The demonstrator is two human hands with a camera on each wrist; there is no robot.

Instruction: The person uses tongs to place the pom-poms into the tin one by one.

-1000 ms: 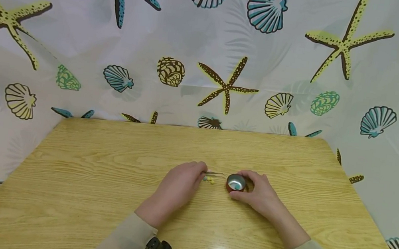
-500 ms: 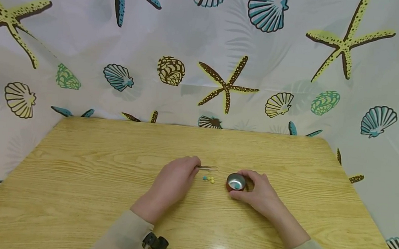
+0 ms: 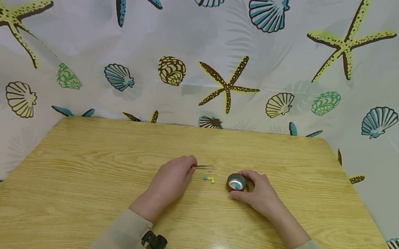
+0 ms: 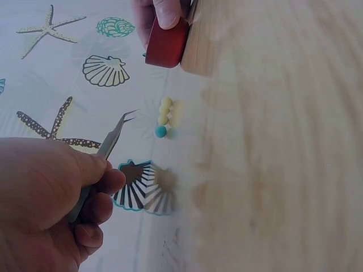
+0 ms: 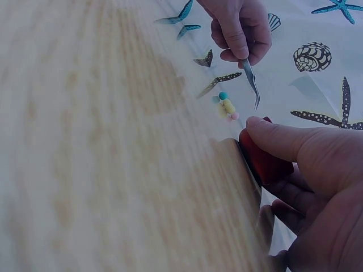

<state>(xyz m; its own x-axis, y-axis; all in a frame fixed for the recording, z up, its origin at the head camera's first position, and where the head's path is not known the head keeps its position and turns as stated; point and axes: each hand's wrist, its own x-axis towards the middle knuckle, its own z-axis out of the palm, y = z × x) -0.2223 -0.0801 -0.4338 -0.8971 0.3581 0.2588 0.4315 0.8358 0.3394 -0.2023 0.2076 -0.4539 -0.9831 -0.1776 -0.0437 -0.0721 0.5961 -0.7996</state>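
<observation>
My left hand [image 3: 172,178] pinches bent-tip tweezers [image 4: 116,133], whose slightly parted tips point right. In the head view the tips hover close to a small pink bead [image 3: 210,170]; I cannot tell if they touch it. Just nearer to me lie several yellow beads [image 3: 212,179] and one blue bead [image 3: 205,178], close together on the table. Thumb and fingers of my right hand [image 3: 259,192] grip a small round cup [image 3: 229,187], red outside and silver inside, standing on the table. A blue bead [image 3: 237,186] lies in it.
The wood-grain table [image 3: 91,162] reaches back to a white cloth [image 3: 193,39] printed with shells and starfish, which also hangs at both sides. Each sleeve carries a black wrist mount [image 3: 154,241].
My left hand has drawn back to the left and slightly away from me with the tweezers, uncovering the yellow and blue beads. My right hand and the cup stay in place.
</observation>
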